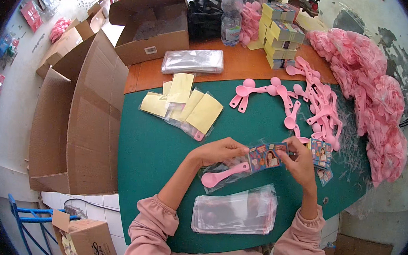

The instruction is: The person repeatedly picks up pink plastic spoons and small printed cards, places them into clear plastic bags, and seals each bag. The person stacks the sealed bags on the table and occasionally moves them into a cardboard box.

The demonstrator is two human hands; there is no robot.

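Observation:
Over the near middle of the green table, my left hand [222, 151] pinches the upper edge of a clear plastic bag [225, 166]. Inside that bag lies a pink measuring spoon [215, 178], its bowl toward the left. My right hand [299, 166] grips the right end of a colourful printed card [265, 157]. The card's left part is at the bag's mouth; how far it is inside, I cannot tell. Just below the hands lies a stack of clear bags [233, 212]. More printed cards [322, 155] sit right beside my right hand.
Filled bags with yellow cards [181, 87] lie at the table's left. Loose pink spoons [324, 109] pile up at right, beside large bags of spoons [360, 58]. Card stacks [282, 37], a water bottle [231, 18] and a bag pack [193, 61] stand behind. Cardboard boxes [95, 118] flank the left.

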